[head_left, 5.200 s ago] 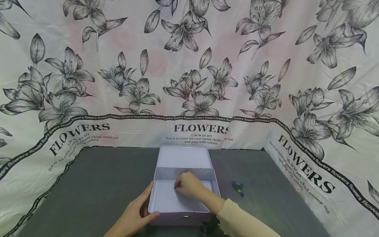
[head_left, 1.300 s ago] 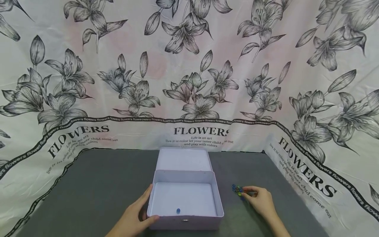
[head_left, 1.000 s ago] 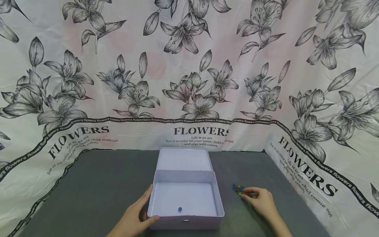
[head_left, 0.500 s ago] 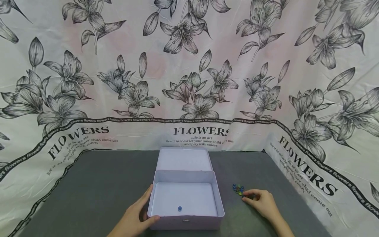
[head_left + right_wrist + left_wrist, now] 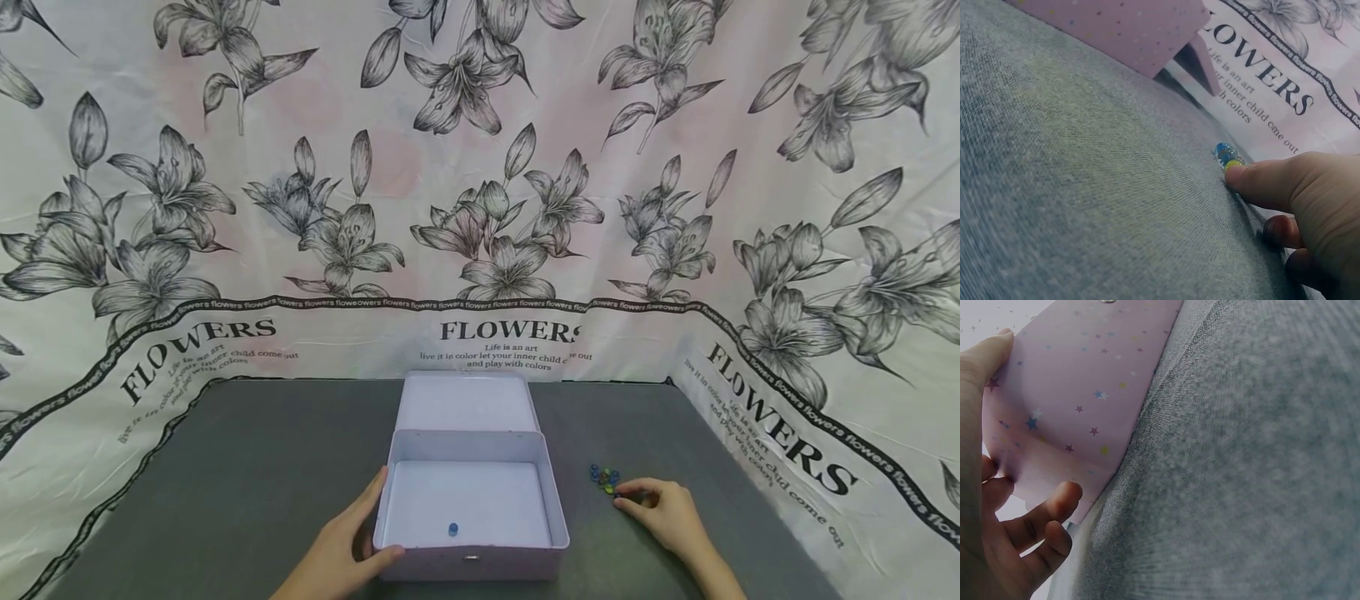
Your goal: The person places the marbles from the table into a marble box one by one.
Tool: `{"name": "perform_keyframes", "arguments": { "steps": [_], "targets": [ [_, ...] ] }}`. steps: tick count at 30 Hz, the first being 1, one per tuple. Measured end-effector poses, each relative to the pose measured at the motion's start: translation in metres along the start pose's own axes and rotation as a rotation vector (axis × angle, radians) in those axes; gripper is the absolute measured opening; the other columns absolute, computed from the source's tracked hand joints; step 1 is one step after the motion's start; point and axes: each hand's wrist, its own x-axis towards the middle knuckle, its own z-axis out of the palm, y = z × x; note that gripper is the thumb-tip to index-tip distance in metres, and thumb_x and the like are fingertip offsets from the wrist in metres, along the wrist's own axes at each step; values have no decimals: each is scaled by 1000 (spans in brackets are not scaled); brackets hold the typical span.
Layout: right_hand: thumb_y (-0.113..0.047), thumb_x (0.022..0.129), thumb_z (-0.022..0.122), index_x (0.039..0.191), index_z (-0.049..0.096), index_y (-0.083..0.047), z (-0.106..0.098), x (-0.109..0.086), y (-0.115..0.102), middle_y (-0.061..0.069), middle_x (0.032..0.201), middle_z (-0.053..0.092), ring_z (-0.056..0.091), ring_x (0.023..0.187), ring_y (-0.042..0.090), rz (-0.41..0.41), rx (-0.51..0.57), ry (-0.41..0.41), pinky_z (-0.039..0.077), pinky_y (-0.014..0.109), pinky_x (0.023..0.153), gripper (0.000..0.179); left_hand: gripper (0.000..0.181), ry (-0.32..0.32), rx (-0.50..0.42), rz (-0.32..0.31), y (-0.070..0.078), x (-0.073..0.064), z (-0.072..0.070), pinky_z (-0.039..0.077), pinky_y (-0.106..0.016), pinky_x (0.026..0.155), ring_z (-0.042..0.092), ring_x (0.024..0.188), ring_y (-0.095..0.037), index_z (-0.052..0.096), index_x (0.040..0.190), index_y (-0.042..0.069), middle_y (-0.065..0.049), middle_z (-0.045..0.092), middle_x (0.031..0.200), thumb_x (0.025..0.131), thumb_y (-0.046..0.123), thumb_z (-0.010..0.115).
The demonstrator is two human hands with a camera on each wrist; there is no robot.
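Note:
A pale lilac box (image 5: 471, 565) with its lid (image 5: 468, 402) tipped back stands in the middle. My left hand (image 5: 337, 537) grips its front left corner, thumb on the front rim and fingers along the side. Lilac with small stars, the box wall (image 5: 1079, 394) fills part of the left wrist view. One blue marble (image 5: 453, 529) lies inside near the front wall. To the right of the box, my right hand (image 5: 666, 515) pinches a marble, mostly hidden by thumb and forefinger, at the near edge of a small cluster of glass marbles (image 5: 604, 477), blue and yellow-green.
Dark grey cloth (image 5: 285, 467) covers the table. A white curtain (image 5: 495, 208) with grey lilies and lettering hangs along the back and both sides.
My right hand has left the box's inside and moved right to the marbles, leaving a blue marble in the box. Lately it has drawn slightly toward me; my left hand stays put.

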Motion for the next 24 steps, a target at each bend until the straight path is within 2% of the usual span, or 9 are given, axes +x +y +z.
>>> {"name": "perform_keyframes", "arguments": {
  "steps": [2, 4, 8, 14, 15, 17, 20, 22, 24],
  "targets": [
    [-19, 86, 89, 99, 84, -13, 1, 0, 0, -7, 59, 66, 48, 47, 7, -4, -4, 12, 38, 25, 48, 15, 103, -4, -3, -2, -1, 0, 0, 53, -29, 91, 58, 115, -10, 24, 171, 23, -9, 34, 172, 91, 51, 82],
    [-19, 86, 89, 99, 84, -14, 2, 0, -1, -7, 56, 63, 45, 46, 7, -6, 1, 32, 36, 24, 47, 14, 102, -12, -27, 2, -2, 0, 0, 50, -26, 82, 57, 98, -5, 23, 171, 22, -11, 34, 171, 91, 49, 82],
    [-19, 86, 89, 98, 85, -14, 4, 1, -4, -6, 54, 62, 44, 44, 7, -2, 42, 67, 35, 24, 46, 13, 102, -19, -48, 19, -3, -1, 0, 46, -23, 74, 51, 81, -1, 22, 171, 20, -14, 34, 171, 92, 45, 83],
    [-19, 87, 89, 101, 84, -12, 9, 3, -11, -2, 59, 67, 49, 46, 8, 41, 115, 74, 38, 24, 47, 16, 102, 8, 10, 29, -3, -2, -1, 52, -30, 91, 60, 122, -17, 24, 171, 19, -9, 33, 172, 91, 48, 83],
    [-19, 87, 89, 101, 85, -12, 10, 4, -12, -1, 59, 67, 49, 47, 8, 42, 120, 76, 38, 24, 47, 17, 102, 14, 22, 32, -3, -2, -1, 53, -33, 96, 56, 132, -21, 25, 170, 19, -9, 33, 172, 91, 49, 82],
    [-19, 87, 89, 101, 85, -11, 11, 7, -15, -1, 60, 68, 49, 47, 8, 41, 129, 76, 38, 24, 47, 17, 102, 15, 27, 25, -3, -2, -2, 53, -36, 99, 54, 135, -21, 25, 170, 20, -8, 33, 171, 91, 50, 82],
    [-18, 87, 89, 101, 85, -11, 12, 11, -19, 0, 58, 66, 46, 47, 7, 31, 130, 77, 36, 23, 46, 16, 102, -1, 0, 15, -2, -2, -2, 53, -29, 87, 62, 111, -10, 25, 170, 19, -12, 34, 171, 91, 47, 83],
    [-17, 87, 89, 101, 85, -11, 11, 14, -23, 0, 59, 67, 44, 46, 6, 19, 128, 78, 34, 23, 46, 16, 102, -16, -29, 6, -1, -1, -2, 47, -25, 76, 55, 87, -4, 24, 170, 17, -14, 33, 171, 92, 45, 83],
    [-19, 88, 88, 102, 85, -12, 10, 18, -27, 1, 59, 67, 42, 46, 5, 4, 124, 81, 33, 23, 45, 16, 102, -18, -34, 4, -1, 0, -1, 46, -24, 75, 53, 85, -2, 24, 170, 16, -15, 33, 171, 91, 45, 83]
  ]
}}
